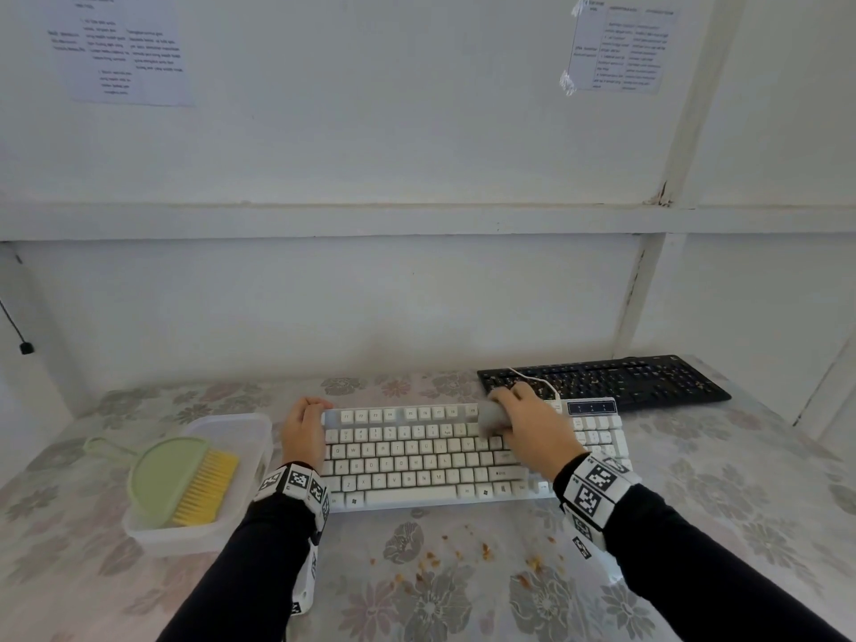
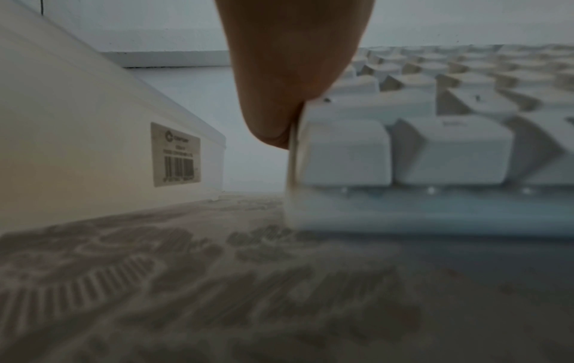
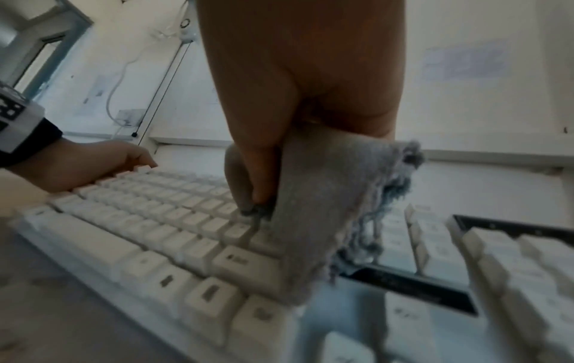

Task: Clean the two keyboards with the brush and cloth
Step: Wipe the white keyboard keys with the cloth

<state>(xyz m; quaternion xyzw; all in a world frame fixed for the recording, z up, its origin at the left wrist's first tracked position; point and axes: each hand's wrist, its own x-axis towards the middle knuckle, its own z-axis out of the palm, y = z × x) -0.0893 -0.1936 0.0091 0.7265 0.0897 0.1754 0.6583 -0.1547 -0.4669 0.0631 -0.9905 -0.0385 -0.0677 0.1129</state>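
Note:
A white keyboard lies in front of me on the flowered tablecloth. My right hand grips a bunched grey cloth and holds it down on the upper right keys; in the right wrist view the cloth hangs from my fingers over the white keyboard. My left hand clasps the keyboard's left edge, and its thumb presses against the corner of the white keyboard. The black keyboard lies behind to the right, speckled with crumbs. The green brush with yellow bristles rests in a tray.
A clear plastic tray stands left of the white keyboard, its labelled wall close to my left hand. Brown crumbs lie scattered on the tablecloth before the keyboard. A white cable crosses the black keyboard. The wall stands right behind.

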